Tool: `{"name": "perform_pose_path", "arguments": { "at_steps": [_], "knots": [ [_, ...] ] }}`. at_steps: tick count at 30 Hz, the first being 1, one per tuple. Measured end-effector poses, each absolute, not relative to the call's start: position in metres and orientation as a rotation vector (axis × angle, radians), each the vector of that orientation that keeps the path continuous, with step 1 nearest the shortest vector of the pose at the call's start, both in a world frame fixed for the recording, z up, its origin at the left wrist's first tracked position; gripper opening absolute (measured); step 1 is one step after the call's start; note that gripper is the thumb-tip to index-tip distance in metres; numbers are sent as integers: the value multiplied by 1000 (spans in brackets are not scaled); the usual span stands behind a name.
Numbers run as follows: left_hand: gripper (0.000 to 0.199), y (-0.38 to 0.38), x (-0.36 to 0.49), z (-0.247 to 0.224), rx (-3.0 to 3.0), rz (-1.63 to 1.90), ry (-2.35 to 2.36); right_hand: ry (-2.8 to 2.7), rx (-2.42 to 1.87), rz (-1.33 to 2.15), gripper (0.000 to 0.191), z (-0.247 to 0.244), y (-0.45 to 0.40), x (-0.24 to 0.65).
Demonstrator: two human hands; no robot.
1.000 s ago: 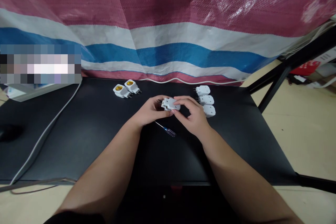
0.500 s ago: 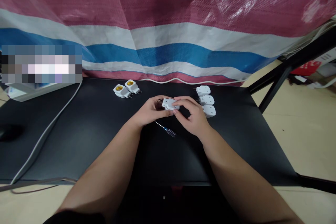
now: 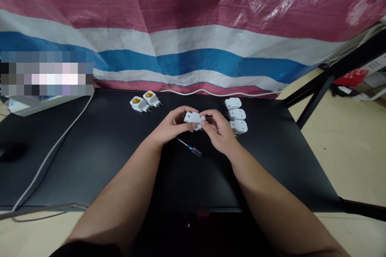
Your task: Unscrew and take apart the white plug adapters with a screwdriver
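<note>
Above the middle of the black table, both hands hold one white plug-in lamp holder [image 3: 195, 119], its flat face with small holes turned up. My left hand [image 3: 171, 126] closes on its left end, where thin metal prongs stick out. My right hand [image 3: 219, 130] pinches its right end between thumb and fingers. Just below them lies a screwdriver [image 3: 194, 150] with a clear dark handle, its tip toward my left hand. Whatever is under the held piece is hidden.
Two white lamp holders [image 3: 140, 105] with gold sockets facing up lie at the back left. Three more [image 3: 237, 114] lie in a column at the right, holes up. A white cable [image 3: 57, 144] crosses the table [image 3: 99, 168] at left, near a black mouse [image 3: 10, 151]. Striped sheeting [image 3: 187, 62] hangs behind.
The right fingers have drawn back from the top of the lamp holder to its right end, baring more of its face. The lamp holder has tilted slightly and moved a little left.
</note>
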State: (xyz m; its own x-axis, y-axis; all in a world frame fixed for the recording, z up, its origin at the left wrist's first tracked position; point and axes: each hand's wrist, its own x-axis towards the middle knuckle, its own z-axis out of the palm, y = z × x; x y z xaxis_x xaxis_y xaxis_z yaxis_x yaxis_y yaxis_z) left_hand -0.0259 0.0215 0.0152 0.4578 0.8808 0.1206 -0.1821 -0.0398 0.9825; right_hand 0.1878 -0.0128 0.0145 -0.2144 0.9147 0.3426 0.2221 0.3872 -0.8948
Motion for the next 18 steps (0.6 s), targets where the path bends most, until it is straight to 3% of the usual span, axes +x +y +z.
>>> {"name": "perform_pose_path", "arguments": {
  "at_steps": [5,11,18],
  "knots": [
    [37,22,-27,16,1350,970,687,-1497,-1018,1155,30,8,-10,185],
    [30,25,-22,11,1244,1033,775,-1448,-1060,1079,31,4,-8,185],
    [37,33,-24,5,1245,1051,838,-1471,-1064,1046,26,-2,-7,185]
  ]
}}
